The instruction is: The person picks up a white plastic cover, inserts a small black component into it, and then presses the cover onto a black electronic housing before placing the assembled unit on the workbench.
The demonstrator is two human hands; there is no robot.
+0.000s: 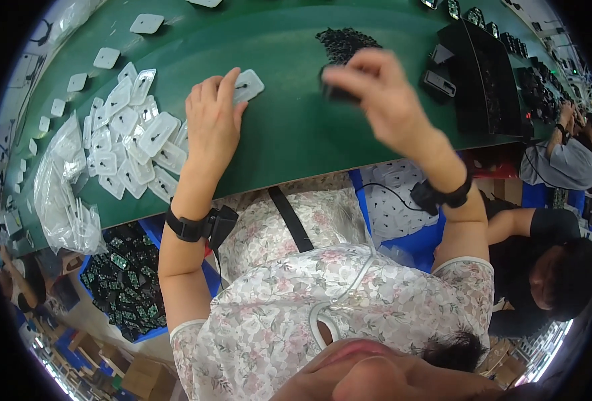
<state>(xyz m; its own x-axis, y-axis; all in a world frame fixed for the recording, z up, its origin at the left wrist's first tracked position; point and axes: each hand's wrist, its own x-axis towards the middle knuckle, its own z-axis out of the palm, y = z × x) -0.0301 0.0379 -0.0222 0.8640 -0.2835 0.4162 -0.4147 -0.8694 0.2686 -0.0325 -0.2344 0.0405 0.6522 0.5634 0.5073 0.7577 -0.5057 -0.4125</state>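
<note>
On the green table, my left hand [210, 123] rests with its thumb and index finger at the left edge of a white rounded plastic cover [249, 85], which has a small black mark at its middle. My right hand [386, 97], smeared by motion, pinches a small black part [338, 83] above the table; its exact kind is too blurred to make out. Just beyond it lies a heap of tiny black pieces [347, 43]. Left of my left hand spreads a pile of similar white covers [127, 127].
A clear plastic bag [61, 180] lies by the pile, and a row of white boxy pieces [107, 58] curves along the left. At right stands a black bin [473, 83] beside a black housing [438, 83]. Blue crates below hold circuit boards [122, 281] and white parts [395, 200]. Other people sit at right.
</note>
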